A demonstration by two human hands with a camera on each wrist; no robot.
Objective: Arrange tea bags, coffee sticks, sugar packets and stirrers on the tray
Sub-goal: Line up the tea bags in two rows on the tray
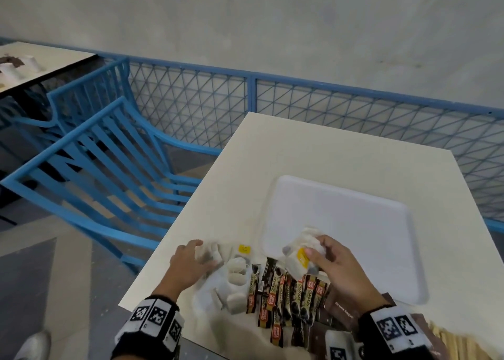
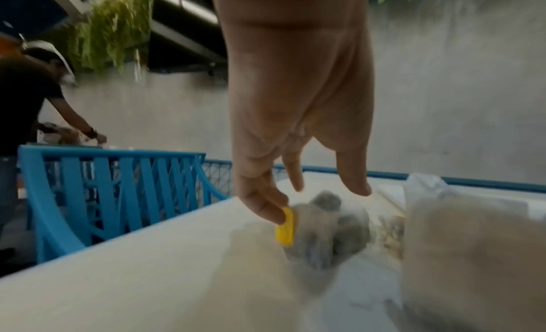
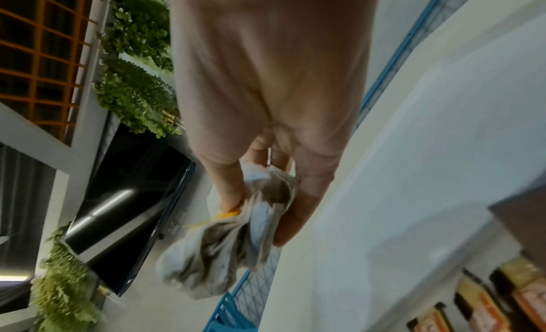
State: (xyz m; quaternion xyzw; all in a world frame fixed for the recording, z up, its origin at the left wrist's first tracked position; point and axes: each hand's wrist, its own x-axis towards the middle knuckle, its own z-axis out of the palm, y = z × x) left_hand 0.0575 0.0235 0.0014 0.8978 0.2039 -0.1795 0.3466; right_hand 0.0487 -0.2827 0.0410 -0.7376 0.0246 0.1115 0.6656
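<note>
Fingers (image 1: 313, 253) pinch tea bags (image 1: 302, 253); coffee sticks (image 1: 289, 291) read "GRANULES".

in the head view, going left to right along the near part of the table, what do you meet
left hand on tea bags → loose white tea bags → coffee sticks → right hand holding a bunch of tea bags → near corner of the white tray

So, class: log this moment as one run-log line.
right hand: grips tea bags over tray | left hand: touches tea bag | coffee sticks: on table
</note>
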